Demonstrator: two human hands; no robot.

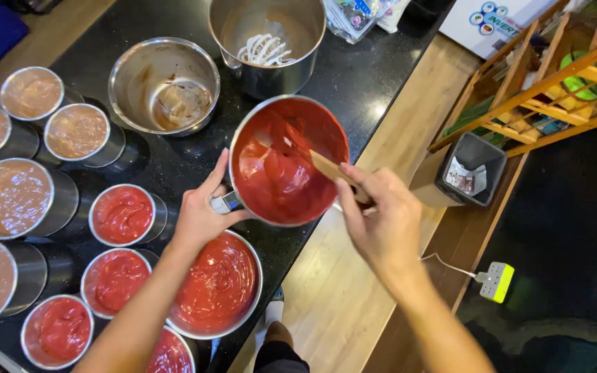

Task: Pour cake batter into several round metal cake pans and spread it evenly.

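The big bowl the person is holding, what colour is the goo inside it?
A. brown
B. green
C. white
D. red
D. The tilted metal bowl is coated inside with red batter, which the right hand is scraping with a wooden spatula while the left hand grips the bowl's rim.

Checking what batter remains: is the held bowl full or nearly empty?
Nearly empty: the bowl is tilted, with red batter only coating its inside.
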